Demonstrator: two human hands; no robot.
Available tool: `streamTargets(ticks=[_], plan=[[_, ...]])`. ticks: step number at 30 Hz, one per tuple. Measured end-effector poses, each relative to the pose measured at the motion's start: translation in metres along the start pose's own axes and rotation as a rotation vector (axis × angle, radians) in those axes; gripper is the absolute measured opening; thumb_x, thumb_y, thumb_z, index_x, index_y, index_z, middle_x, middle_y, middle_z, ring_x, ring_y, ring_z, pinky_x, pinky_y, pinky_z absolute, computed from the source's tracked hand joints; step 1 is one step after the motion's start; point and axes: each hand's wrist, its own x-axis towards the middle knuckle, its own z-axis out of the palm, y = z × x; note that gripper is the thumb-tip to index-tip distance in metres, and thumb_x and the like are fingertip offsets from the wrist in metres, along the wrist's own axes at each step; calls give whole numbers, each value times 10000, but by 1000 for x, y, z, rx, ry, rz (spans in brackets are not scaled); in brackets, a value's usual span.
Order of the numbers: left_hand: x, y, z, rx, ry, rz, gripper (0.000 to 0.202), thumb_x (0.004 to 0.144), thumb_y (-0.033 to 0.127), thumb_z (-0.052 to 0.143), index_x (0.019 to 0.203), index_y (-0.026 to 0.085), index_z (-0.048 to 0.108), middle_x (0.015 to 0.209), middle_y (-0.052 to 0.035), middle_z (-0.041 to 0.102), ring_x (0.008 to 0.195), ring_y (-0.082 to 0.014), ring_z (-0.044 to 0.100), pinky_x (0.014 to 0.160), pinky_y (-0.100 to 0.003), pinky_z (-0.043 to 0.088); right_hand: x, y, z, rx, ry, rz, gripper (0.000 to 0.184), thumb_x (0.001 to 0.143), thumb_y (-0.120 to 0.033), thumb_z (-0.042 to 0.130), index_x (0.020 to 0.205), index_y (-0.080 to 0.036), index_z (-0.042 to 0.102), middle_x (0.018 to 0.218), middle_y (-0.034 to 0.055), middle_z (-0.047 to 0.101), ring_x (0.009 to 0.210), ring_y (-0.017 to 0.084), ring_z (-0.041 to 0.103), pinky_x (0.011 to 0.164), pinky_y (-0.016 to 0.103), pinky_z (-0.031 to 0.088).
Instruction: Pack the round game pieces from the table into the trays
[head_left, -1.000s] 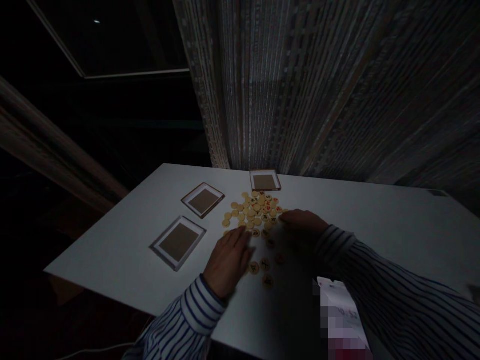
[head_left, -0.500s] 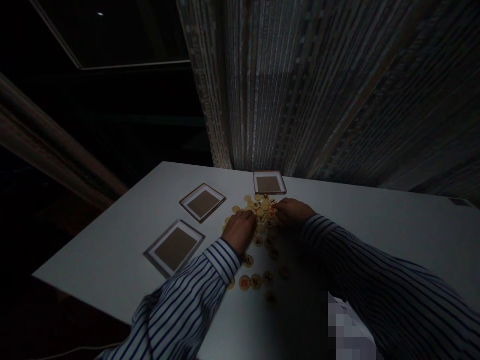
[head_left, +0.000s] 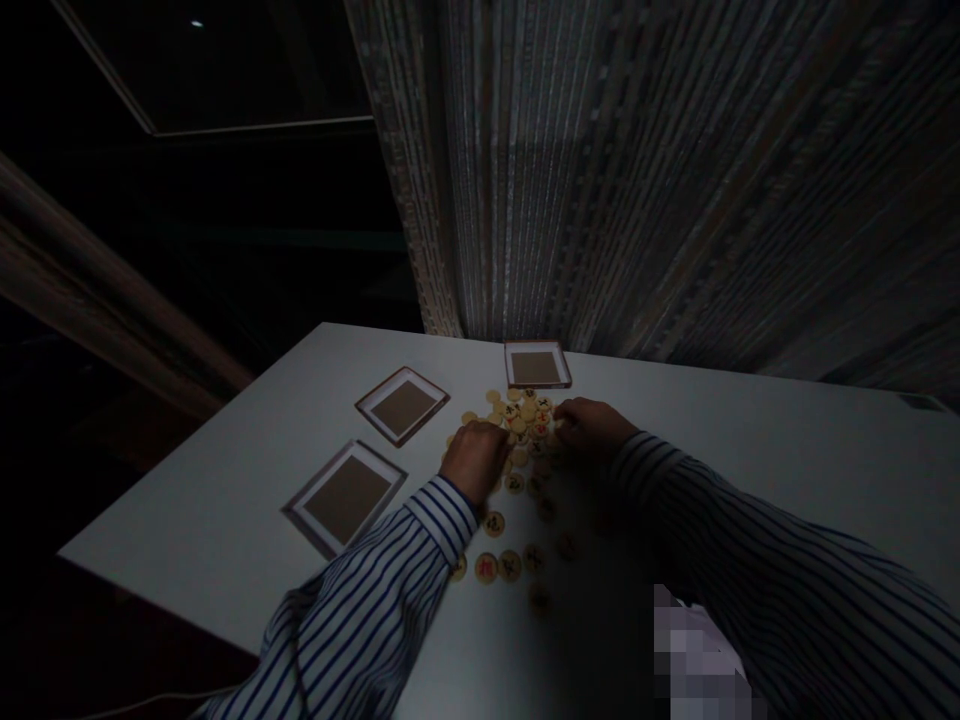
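Observation:
Several round wooden Chinese chess pieces (head_left: 517, 426) lie heaped at the middle of the white table (head_left: 675, 420). Some show black or red characters; others are plain side up. My left hand (head_left: 475, 460) is closed over the heap's left side, its fingertips curled down and partly hidden. On the right edge of the heap, my right hand (head_left: 592, 428) is closed, with a pale piece at its fingertips. Closer to me lie loose pieces, among them a red-marked piece (head_left: 487, 568) and a black-marked piece (head_left: 493, 524).
Two shallow framed trays, one brown-edged (head_left: 403, 405) and one grey-edged (head_left: 345, 498), lie left of the heap. Another framed tray (head_left: 537, 364) is behind it. A striped curtain (head_left: 525, 200) hangs beyond the table. The room is dim, and shadow covers the near right area.
My right hand has shifted slightly right, away from the heap's centre. My left hand's fingers are curled more tightly over the pieces.

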Motion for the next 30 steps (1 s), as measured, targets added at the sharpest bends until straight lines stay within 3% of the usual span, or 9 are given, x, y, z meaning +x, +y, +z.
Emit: streamTargets(ticks=[5, 10, 13, 23, 27, 30], plan=[[-5, 1, -6, -164, 19, -89, 223, 804, 222, 510, 981, 170, 634, 962, -71, 664, 924, -210, 588, 826, -325, 449, -9, 14, 2, 199, 95, -38, 298, 719, -199, 533, 1006, -144, 594, 908, 67, 645, 762, 147, 599, 684, 245, 465], [-15, 8, -18, -294, 14, -120, 287, 762, 197, 552, 1041, 176, 617, 996, -61, 651, 945, -198, 581, 847, -321, 455, -22, 29, 3, 362, 185, -172, 173, 716, -266, 539, 848, -187, 618, 888, 52, 651, 750, 150, 606, 705, 281, 476], [-24, 13, -24, -330, 34, -94, 312, 756, 180, 559, 1065, 169, 603, 1002, -60, 644, 956, -196, 570, 864, -330, 448, -33, 31, 7, 395, 190, -279, 193, 735, -312, 535, 867, -201, 621, 899, 47, 662, 793, 159, 608, 729, 297, 466], [-57, 18, -27, -347, 16, -36, 287, 792, 186, 519, 1065, 153, 602, 1019, -83, 650, 962, -208, 569, 877, -358, 439, -59, 5, 9, 1, 19, -444, 140, 756, -239, 530, 836, -197, 636, 869, 53, 662, 822, 186, 565, 688, 312, 380], [-63, 19, -28, -560, -25, -126, 256, 799, 238, 521, 1008, 167, 650, 980, -76, 669, 886, -186, 601, 810, -306, 464, -63, -3, 6, -129, -64, -414, 170, 800, -222, 472, 805, -173, 635, 861, 75, 661, 810, 190, 559, 657, 305, 358], [-65, 20, -31, -830, -95, -281, 293, 780, 315, 552, 991, 148, 667, 907, -76, 690, 765, -162, 612, 709, -275, 479, -65, -3, 7, -135, -27, -422, 126, 767, -237, 517, 799, -187, 628, 887, 68, 660, 836, 204, 558, 647, 306, 360]])
